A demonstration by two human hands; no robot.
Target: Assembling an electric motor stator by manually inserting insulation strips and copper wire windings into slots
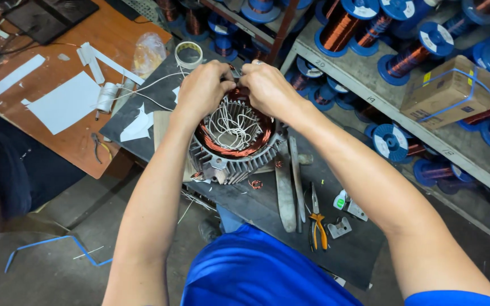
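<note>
There's the motor stator point(235, 141), a grey finned metal housing standing on end with its open bore facing up, near the left edge of the dark worktop point(341, 255). Copper winding rings the inside, gleaming reddish. White cord point(231, 126) loops and crisscrosses across the bore. At the far rim the cord seems to be knotted, though that spot is covered.

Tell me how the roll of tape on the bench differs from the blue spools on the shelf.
The roll of tape lies flat on the dark bench, a thin pale ring with an open middle; the blue spools lie tilted on the grey shelf. The roll of tape looks small and nearly used up; the blue spools are bulkier and wound full of copper wire. Both are round and wound.
</note>
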